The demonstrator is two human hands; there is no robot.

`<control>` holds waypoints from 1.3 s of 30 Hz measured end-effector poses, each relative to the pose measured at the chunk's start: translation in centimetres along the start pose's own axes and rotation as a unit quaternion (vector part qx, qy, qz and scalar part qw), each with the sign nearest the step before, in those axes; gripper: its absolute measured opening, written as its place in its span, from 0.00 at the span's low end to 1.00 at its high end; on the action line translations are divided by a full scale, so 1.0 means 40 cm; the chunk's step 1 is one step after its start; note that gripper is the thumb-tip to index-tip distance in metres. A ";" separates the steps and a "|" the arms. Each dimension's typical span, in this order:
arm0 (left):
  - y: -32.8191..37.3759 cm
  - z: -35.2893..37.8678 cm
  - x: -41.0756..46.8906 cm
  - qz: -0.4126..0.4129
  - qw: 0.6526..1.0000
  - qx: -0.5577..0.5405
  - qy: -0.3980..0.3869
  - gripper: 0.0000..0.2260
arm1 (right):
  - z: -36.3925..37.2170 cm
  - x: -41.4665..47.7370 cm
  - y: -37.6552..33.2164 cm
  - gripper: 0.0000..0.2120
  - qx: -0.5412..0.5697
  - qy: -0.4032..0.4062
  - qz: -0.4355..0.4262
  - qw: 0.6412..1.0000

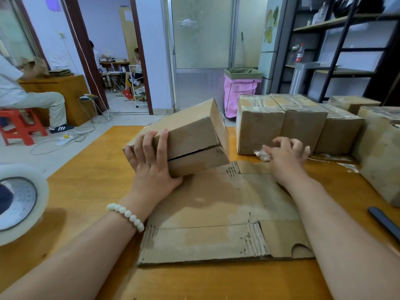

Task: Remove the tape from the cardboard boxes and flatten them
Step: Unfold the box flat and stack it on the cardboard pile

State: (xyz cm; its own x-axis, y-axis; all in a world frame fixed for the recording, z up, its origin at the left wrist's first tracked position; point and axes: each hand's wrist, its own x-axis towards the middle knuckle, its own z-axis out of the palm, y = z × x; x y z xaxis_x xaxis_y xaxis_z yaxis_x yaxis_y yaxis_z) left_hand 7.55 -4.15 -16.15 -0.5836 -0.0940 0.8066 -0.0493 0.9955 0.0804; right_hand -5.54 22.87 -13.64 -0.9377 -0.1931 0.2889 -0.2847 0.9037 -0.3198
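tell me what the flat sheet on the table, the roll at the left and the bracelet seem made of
Flat sheet: corrugated cardboard, matte brown; fluted ridges show where the top layer is torn at the folds.
Roll: clear plastic tape, glossy and see-through, on what looks like a printed card core.
Bracelet: smooth cream-white beads with a soft shine; stone or plastic, can't tell.
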 end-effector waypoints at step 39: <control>0.003 -0.065 0.033 -0.424 0.762 -0.487 -0.049 0.20 | -0.029 -0.114 -0.168 0.24 0.304 -0.035 -0.104 0.946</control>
State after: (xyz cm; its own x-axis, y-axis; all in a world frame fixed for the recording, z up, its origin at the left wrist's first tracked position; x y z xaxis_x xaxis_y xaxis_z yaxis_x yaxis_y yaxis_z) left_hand 8.87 -4.18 -13.56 -0.7364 -0.6526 0.1785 0.1543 0.0949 0.9835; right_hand 0.87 18.11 -11.77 -0.8538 -0.3864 0.3490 -0.5064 0.4606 -0.7290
